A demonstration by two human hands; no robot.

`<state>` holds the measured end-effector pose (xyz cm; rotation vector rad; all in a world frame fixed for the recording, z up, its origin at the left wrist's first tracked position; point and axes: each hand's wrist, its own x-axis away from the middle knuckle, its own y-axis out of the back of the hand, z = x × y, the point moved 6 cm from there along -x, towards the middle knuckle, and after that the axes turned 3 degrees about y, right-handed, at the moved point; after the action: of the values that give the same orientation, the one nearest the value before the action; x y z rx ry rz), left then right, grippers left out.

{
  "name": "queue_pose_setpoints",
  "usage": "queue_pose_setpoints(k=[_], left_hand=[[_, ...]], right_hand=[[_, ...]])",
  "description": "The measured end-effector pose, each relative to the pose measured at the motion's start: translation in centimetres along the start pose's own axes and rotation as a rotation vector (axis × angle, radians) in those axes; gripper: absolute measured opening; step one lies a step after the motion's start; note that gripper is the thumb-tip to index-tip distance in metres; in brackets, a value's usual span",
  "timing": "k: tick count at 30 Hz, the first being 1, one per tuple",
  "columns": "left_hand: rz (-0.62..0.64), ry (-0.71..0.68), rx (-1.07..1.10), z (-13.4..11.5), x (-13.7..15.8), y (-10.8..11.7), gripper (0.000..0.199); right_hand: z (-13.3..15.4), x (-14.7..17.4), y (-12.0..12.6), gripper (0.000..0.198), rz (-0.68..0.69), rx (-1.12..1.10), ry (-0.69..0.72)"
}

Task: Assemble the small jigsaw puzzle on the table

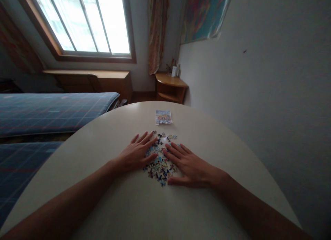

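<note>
A loose heap of small jigsaw puzzle pieces [160, 166] in blue, yellow, black and white lies on the round white table [207, 136]. My left hand [136, 152] rests palm down at the heap's left side, its fingers spread and their tips over the pieces. On the right side my right hand [187, 164] lies flat too, fingers stretched toward the heap and thumb beside its near end. Some pieces are hidden beneath the fingers. Beyond the heap is a small square printed picture sheet [163, 117] with colourful figures.
To the left stand beds with blue plaid mattresses [51, 109]. A wooden desk [113, 74] is under the bright window, and a corner shelf [172, 80] holds small items. A white wall [271, 95] runs along the right, close to the table's edge.
</note>
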<state>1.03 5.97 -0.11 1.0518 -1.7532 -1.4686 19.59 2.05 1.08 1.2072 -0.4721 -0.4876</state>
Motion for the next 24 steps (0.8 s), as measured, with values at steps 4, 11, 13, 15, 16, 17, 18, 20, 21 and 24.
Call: queue_pose_setpoints(k=[4,11,13,15,16,17,18,20,21,24], left_hand=[[-0.051,0.022,0.053,0.1,-0.1,0.2,0.064],[-0.123,0.095,0.181,1.3,-0.6,-0.2,0.049],[-0.128,0.094,0.179,1.4,-0.7,-0.3,0.049],[-0.128,0.099,0.172,1.4,-0.6,-0.2,0.050],[-0.129,0.103,0.172,1.3,-0.6,-0.2,0.050],[-0.130,0.105,0.175,1.3,-0.6,-0.1,0.051],[-0.132,0.106,0.180,1.3,-0.6,-0.1,0.052],[-0.136,0.103,0.188,1.2,-0.5,0.0,0.052],[-0.135,0.100,0.189,1.2,-0.5,0.0,0.053],[-0.107,0.079,0.182,1.4,-0.5,0.1,0.056]], right_hand=[[-0.2,0.1,0.1,0.096,-0.007,0.016,-0.015],[-0.8,0.3,0.1,0.096,-0.020,0.069,-0.063],[-1.0,0.3,0.0,0.098,-0.017,0.074,-0.079],[-1.2,0.4,0.0,0.099,-0.021,0.078,-0.085],[-1.3,0.4,0.0,0.099,-0.026,0.080,-0.085],[-1.3,0.4,0.0,0.098,-0.033,0.081,-0.083],[-1.4,0.5,0.0,0.098,-0.037,0.082,-0.081],[-1.5,0.5,0.0,0.098,-0.040,0.084,-0.080],[-1.6,0.5,0.0,0.098,-0.039,0.086,-0.081],[-1.6,0.5,0.0,0.099,-0.037,0.090,-0.089]])
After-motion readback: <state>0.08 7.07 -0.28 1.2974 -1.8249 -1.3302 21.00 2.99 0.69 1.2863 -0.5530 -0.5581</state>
